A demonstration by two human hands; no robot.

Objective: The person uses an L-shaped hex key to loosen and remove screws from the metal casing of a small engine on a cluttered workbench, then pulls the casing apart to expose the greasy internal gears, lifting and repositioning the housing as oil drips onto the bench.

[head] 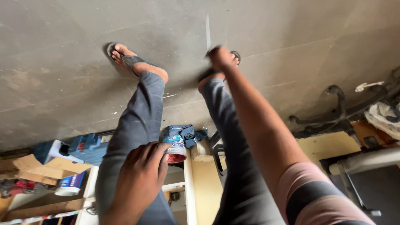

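While the right hand stretches down to the grey floor, blurred so I cannot tell how its fingers stand, the left hand rests spread on the left knee. Just beside it a small can sits on a white frame.

I see bare grey floor open around my right hand. Beside my left hand, a tin, white frame and blue case crowd the way.
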